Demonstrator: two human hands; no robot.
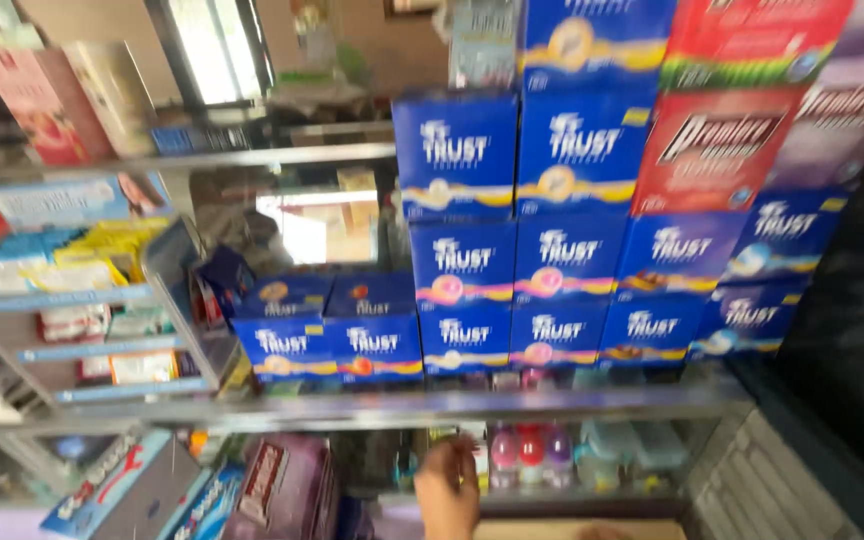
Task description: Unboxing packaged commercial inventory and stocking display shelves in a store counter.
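One hand (447, 490) reaches up at six o'clock, touching the lower shelf's edge (552, 495); which hand it is and how its fingers are set cannot be told through the blur. Small bottles (530, 447) with pink and red caps stand just beside it at two o'clock. Stacked blue boxes (512, 330) fill the metal shelf (432, 408) at twelve o'clock, red boxes (717, 150) at one o'clock.

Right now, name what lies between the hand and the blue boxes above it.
Head view: a grey shelf edge runs between the hand and the blue boxes.
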